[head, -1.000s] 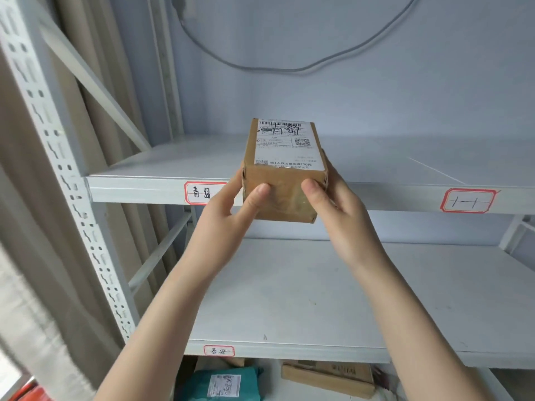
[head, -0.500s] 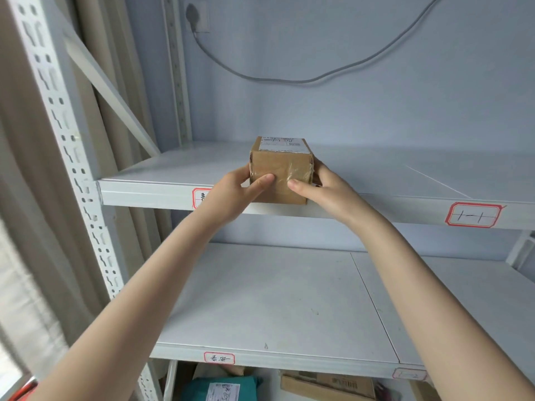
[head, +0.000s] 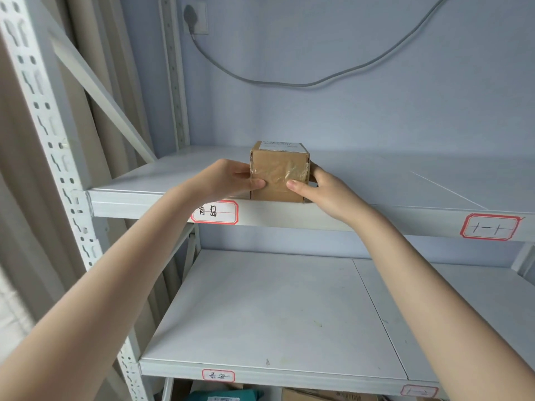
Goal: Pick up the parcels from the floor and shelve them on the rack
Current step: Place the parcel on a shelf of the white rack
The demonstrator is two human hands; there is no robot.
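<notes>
Since half a second ago, pushed deeper: one brown parcel [head: 278, 172] now resting at the front edge of the rack [head: 162, 185] upper shelf, toward its left corner. Clamped between left hand [head: 228, 179] and right hand [head: 324, 188], arms outstretched, thumbs pressed on the taped front face.

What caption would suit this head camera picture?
Both hands, left and right, set a taped cardboard parcel on the rack's upper shelf.
</notes>
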